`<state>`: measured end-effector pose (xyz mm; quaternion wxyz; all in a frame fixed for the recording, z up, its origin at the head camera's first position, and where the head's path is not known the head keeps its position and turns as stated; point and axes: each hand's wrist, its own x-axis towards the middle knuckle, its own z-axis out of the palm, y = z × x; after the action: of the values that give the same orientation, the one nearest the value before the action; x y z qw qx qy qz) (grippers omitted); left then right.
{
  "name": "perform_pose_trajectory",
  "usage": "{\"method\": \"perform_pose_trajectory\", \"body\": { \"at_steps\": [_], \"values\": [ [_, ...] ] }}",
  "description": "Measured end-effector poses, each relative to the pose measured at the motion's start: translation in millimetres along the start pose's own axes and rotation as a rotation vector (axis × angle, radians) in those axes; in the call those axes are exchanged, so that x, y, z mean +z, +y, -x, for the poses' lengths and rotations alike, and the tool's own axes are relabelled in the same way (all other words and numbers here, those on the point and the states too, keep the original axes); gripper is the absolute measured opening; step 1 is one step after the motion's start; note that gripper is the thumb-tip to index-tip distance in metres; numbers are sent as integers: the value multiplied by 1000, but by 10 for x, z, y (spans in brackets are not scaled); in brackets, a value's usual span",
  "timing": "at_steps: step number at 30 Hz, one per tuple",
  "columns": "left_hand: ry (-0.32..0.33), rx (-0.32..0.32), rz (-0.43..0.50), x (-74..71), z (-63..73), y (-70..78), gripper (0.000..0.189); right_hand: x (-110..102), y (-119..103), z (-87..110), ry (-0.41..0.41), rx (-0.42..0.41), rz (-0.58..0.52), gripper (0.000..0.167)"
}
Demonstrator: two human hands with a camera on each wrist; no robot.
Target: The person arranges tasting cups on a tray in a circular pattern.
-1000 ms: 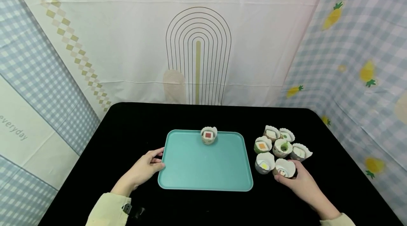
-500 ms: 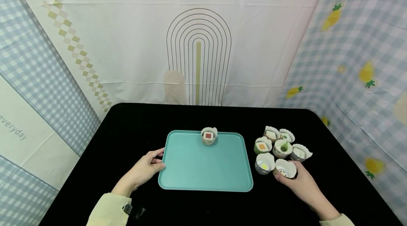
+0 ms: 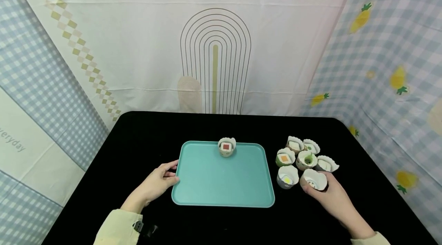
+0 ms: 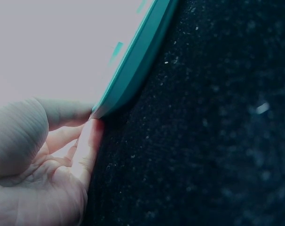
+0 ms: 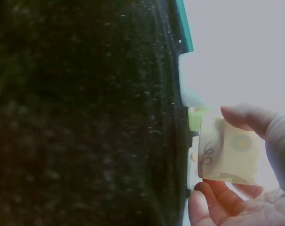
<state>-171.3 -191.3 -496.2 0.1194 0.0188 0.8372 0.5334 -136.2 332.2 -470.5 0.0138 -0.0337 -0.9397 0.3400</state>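
Note:
In the head view my left hand [image 3: 157, 181] holds the left edge of a teal tray [image 3: 224, 187]. The left wrist view shows the thumb and a finger [image 4: 88, 146] meeting at the tray's rim [image 4: 133, 61]. My right hand [image 3: 333, 195] grips a paper cupcake cup [image 3: 314, 180] with a small decorated piece inside, at the front of a cluster of similar cups. In the right wrist view the thumb lies on one side of this cup [image 5: 229, 153] and the fingers on the other. Another cup [image 3: 226, 148], with a red-topped white square, stands at the tray's back edge.
Several filled paper cups stand close together right of the tray, among them one with a yellow centre [image 3: 287, 178], one with an orange square [image 3: 285, 158] and one with green filling [image 3: 306, 160]. The black table [image 3: 148, 134] meets patterned curtains [image 3: 138, 45] behind.
My right hand and its paper cup have shifted slightly right and up, leaving a gap beside the yellow-centred cup. The left hand and the tray stay in place.

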Motion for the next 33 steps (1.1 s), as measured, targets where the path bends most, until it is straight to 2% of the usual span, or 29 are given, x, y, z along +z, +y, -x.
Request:
{"method": "perform_pose_trajectory", "body": {
  "at_steps": [8,14,28,33],
  "values": [
    [7,0,-4,5,-5,3,60,-9,-109,15,76,-10,-18,74],
    [7,2,-3,7,2,4,59,-6,-201,3,80,-14,-73,73],
    [9,12,-9,29,-21,-3,60,-81,-424,-9,120,-103,-109,69],
    [13,8,-11,24,-24,-24,60,-17,-580,-26,120,-128,-123,66]
  ]
}}
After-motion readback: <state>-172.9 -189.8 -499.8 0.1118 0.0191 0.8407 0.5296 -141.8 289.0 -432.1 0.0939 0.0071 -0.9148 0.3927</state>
